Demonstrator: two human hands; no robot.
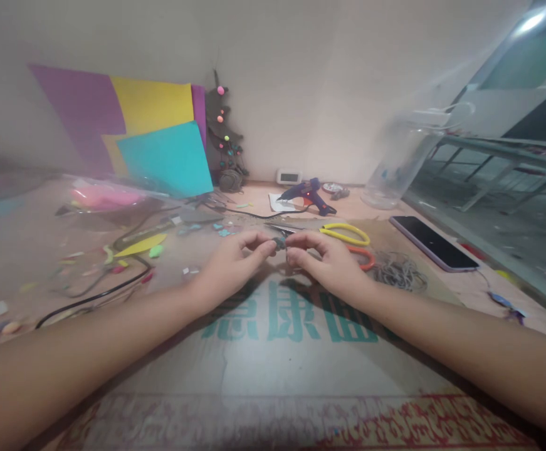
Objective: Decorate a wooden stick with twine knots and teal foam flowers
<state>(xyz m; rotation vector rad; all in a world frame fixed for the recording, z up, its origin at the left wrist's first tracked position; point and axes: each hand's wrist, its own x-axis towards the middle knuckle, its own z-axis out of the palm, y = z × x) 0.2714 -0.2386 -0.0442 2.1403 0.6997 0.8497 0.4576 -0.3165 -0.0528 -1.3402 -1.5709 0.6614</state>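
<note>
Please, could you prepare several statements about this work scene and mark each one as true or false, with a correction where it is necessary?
1. The left hand and right hand hold a small dark piece between them. True.
2. The phone lies left of the left hand. False: the phone lies right of the right hand.
3. The turquoise sheet partly covers the yellow sheet. True.
4. The right hand holds the glue gun. False: the glue gun lies beyond both hands, near a small white device.
</note>
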